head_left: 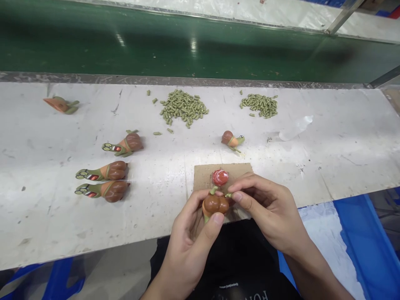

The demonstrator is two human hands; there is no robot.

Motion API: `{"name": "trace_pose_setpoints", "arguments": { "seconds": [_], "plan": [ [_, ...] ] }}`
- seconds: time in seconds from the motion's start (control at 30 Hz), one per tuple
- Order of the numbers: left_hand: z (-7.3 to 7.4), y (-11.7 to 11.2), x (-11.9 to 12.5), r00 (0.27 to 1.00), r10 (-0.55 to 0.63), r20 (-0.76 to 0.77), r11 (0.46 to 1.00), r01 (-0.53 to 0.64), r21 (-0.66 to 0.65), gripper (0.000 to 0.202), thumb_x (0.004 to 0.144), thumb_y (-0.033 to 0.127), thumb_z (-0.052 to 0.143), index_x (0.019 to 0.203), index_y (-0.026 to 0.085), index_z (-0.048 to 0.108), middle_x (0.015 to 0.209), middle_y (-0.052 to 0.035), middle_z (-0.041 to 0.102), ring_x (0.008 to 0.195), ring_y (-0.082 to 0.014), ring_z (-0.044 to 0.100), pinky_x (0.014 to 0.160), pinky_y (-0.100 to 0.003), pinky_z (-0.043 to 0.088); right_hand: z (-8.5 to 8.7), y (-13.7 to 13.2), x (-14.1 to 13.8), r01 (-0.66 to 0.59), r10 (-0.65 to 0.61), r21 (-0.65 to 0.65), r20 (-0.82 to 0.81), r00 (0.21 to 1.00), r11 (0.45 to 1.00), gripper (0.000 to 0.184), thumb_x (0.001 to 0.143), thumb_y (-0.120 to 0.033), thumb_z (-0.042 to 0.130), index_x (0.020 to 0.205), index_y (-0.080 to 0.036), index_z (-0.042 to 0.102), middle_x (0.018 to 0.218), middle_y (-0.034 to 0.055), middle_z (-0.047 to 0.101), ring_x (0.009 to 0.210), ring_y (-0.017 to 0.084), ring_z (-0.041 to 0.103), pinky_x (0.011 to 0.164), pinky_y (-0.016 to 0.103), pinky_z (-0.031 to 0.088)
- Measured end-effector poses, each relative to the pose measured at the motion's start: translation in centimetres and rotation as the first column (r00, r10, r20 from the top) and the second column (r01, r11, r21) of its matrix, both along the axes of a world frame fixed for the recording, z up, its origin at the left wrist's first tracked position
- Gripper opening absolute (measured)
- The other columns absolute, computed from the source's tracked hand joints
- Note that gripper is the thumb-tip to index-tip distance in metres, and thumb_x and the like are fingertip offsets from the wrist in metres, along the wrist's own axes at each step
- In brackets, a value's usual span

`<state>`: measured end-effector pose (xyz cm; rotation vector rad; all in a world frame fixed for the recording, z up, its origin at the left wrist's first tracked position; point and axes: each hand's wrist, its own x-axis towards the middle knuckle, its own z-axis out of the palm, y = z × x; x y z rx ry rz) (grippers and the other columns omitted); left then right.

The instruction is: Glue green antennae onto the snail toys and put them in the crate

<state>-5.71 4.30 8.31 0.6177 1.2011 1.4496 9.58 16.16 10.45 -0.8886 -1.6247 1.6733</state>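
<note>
My left hand (pixel 189 237) is closed around a toy figurine (pixel 216 204) with a glossy brown two-lobed body, an orange band and green parts. A short green piece (pixel 213 190) sticks up from its far side. Thumb and forefinger of my right hand (pixel 271 212) pinch another small green piece (pixel 229 195) against the figurine's right edge; whether it is attached there I cannot tell. Just beyond my hands, a round red blob (pixel 220 177), shiny and wet-looking, sits on a piece of cardboard (pixel 204 175). The figurine's head is hidden by my left hand.
Several similar figurines (pixel 117 171) lie to the left, and a smaller-looking one (pixel 230 139) lies ahead. Farther back are a large pile of green pellet-like pieces (pixel 183 107) and a smaller pile (pixel 261 105). A translucent bottle (pixel 295 128) lies right, before a green belt (pixel 156 46).
</note>
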Motion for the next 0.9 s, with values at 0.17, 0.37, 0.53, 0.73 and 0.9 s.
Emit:
{"name": "trace_pose_setpoints", "arguments": {
  "seconds": [0.17,0.37,0.53,0.73,0.9],
  "plan": [
    [0.0,0.1,0.1,0.999,-0.008,-0.031,1.000,0.008,-0.012,0.013,0.113,0.039,0.075,0.124,0.036,0.079,0.117,0.0042,0.080,0.108,-0.0090,0.075,0.099,-0.009,0.057,0.2,0.0,0.3,-0.020,0.012,0.109,0.077,0.997,0.994,0.012,0.108,-0.022,0.078,0.109,-0.032,0.086,0.107,-0.0025,0.083,0.097,0.014,0.081,0.086,0.023,0.066],
    [-0.1,0.0,-0.1,0.984,-0.036,-0.173,0.998,0.044,0.043,0.019,0.114,0.030,0.073,0.128,0.042,0.076,0.110,0.0076,0.077,0.103,-0.0059,0.075,0.095,-0.004,0.056,0.8,0.2,0.8,-0.143,0.095,0.284,0.175,0.980,0.948,0.021,0.109,-0.010,0.072,0.114,-0.027,0.083,0.109,-0.0024,0.080,0.101,0.012,0.076,0.092,0.021,0.064],
    [-0.3,-0.2,-0.5,0.963,-0.098,-0.249,0.987,0.125,0.097,0.023,0.115,0.024,0.068,0.131,0.040,0.073,0.116,0.0042,0.072,0.107,-0.0078,0.073,0.099,-0.008,0.057,0.8,0.2,1.4,-0.165,0.120,0.343,0.150,0.981,0.925,0.020,0.109,-0.006,0.070,0.114,-0.022,0.081,0.109,-0.0008,0.078,0.102,0.011,0.075,0.091,0.020,0.062],
    [-0.2,-0.2,-0.4,0.916,-0.190,-0.354,0.947,0.266,0.178,0.034,0.114,0.018,0.063,0.140,0.040,0.064,0.123,-0.0005,0.065,0.107,-0.0137,0.068,0.094,-0.019,0.059,0.3,-1.0,3.2,-0.071,0.056,0.338,0.055,0.997,0.938,0.031,0.109,-0.006,0.074,0.127,-0.030,0.081,0.112,-0.0009,0.078,0.100,0.014,0.075,0.088,0.026,0.063],
    [-0.1,0.5,0.3,0.891,-0.243,-0.384,0.935,0.320,0.150,0.040,0.112,0.017,0.067,0.141,0.044,0.063,0.124,-0.0009,0.066,0.111,-0.0164,0.069,0.097,-0.024,0.059,0.0,-1.5,4.8,0.028,-0.038,0.259,0.036,0.999,0.965,0.037,0.106,-0.010,0.081,0.132,-0.036,0.081,0.112,-0.0018,0.082,0.101,0.017,0.077,0.090,0.030,0.065]
  ]
}}
